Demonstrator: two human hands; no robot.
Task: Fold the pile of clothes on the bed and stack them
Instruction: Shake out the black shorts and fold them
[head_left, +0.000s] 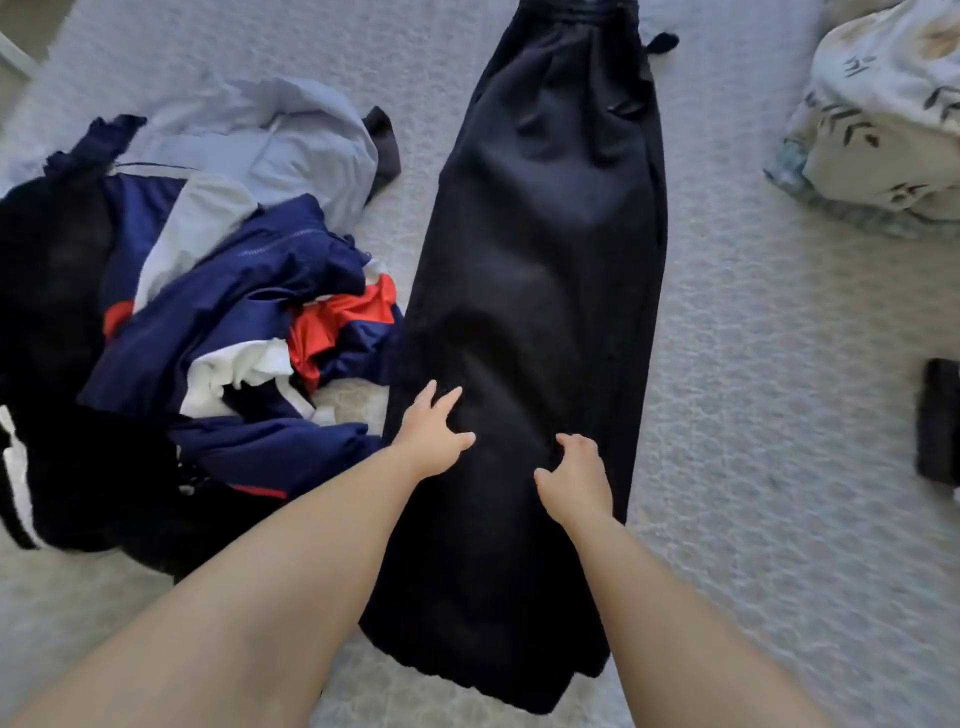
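A pair of black trousers (545, 249) lies lengthwise down the middle of the bed (769, 395), legs laid one on the other, waistband at the far end. My left hand (434, 436) rests flat on the lower leg with spread fingers. My right hand (576, 480) lies on the same cloth a little nearer to me, fingers loosely bent, holding nothing that I can see. To the left sits the unfolded pile of clothes (208, 312): navy, red and white jackets, a pale blue shirt, a black garment.
A floral quilt (883, 119) is bunched at the far right of the bed. A small dark folded item (937, 421) lies at the right edge. The bed cover is pale grey and textured.
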